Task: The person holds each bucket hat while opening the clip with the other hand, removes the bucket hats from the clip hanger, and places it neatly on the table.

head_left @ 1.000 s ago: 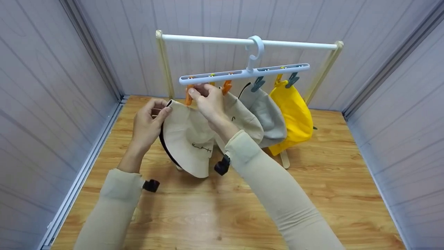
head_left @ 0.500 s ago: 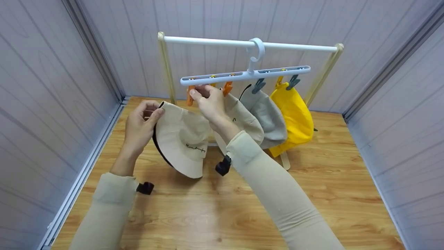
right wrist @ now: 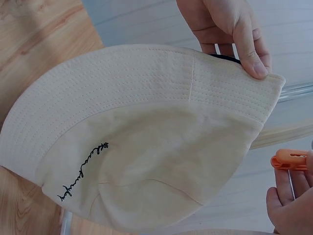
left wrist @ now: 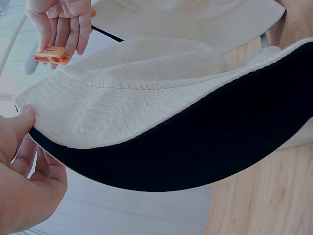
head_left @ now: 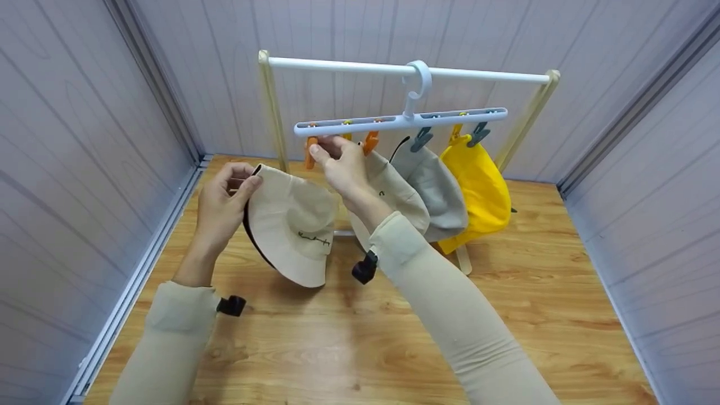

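Note:
My left hand (head_left: 220, 205) pinches the brim edge of a cream bucket hat (head_left: 292, 225) between thumb and fingers. The hat hangs tilted, with black lettering on its side; its black lining (left wrist: 161, 152) shows in the left wrist view. At the left end of the pale blue clip hanger (head_left: 360, 127), my right hand (head_left: 344, 169) pinches an orange clip (head_left: 310, 153). A gap separates that clip from the hat, and no cloth shows in the clip. In the right wrist view, the same clip (right wrist: 289, 159) lies against the fingers at the right edge.
Clips on the hanger carry another cream hat (head_left: 394, 194), a grey hat (head_left: 436, 188) and a yellow hat (head_left: 478, 185). The hanger's hook (head_left: 419, 79) sits over a white rod (head_left: 484, 74) on a wooden stand (head_left: 274, 112). Panelled walls surround the wood-look floor (head_left: 360, 349).
My left hand has moved left with the hat, widening the gap to the orange clip. My right hand has stayed at the clip.

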The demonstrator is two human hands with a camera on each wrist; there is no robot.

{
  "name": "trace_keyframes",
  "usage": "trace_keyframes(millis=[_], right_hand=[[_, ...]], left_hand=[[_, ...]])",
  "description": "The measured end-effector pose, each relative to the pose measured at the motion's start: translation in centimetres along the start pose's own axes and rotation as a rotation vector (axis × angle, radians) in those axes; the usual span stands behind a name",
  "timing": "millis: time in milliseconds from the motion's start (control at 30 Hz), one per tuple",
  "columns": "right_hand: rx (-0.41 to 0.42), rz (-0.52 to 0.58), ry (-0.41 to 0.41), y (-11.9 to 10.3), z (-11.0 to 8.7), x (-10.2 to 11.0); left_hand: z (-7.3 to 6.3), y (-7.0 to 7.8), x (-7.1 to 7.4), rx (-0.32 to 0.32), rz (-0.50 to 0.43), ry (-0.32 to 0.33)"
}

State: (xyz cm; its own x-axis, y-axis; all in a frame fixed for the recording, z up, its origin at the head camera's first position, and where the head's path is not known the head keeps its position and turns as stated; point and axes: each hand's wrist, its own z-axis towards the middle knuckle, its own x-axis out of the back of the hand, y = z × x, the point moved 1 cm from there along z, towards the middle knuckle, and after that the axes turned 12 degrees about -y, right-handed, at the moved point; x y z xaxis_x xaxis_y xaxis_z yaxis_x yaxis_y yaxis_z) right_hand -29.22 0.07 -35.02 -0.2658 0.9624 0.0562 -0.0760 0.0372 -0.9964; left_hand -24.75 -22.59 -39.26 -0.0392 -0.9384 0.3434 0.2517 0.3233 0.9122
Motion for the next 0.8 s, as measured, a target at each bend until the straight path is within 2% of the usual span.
trace_keyframes(millis=[433,800], right_hand=[[0.012,0.014,-0.030,0.07,0.01,0.23],[0.016,0.004,-0.049,0.08,0.00,0.40]], left_hand=[[0.02,-0.01,0.11,-0.032,0.020,0.007],[-0.08,0.27,0.16,-0.029,0.015,0.009]])
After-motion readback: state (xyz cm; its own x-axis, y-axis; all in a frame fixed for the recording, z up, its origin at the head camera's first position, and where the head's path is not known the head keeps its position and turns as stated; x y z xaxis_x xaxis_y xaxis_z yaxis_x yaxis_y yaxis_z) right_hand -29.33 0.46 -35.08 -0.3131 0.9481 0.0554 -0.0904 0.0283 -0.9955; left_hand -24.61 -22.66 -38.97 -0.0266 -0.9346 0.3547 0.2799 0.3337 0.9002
